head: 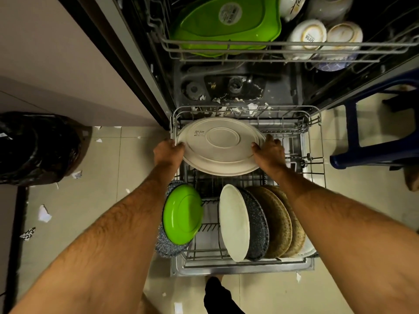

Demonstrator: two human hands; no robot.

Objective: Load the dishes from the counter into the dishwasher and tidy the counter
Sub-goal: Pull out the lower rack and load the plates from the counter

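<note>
Presently we find both arms stretched forward over the pulled-out lower rack (314, 141), our left hand (169, 152) gripping the large white platter (221, 146) at its nine o'clock rim and our right hand (269, 152) gripping it at three o'clock. We hold the platter underside up, tilted over the rack's far end, with upright plates (256, 223) racked at six o'clock of it.

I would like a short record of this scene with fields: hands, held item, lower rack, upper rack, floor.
hands: left hand and right hand grip opposite edges of one platter
held item: white platter, underside up, above the lower rack's far end
lower rack: pulled out; green plate, white plate, speckled plates standing
upper rack: green lid, bowls
floor: paper scraps
</note>
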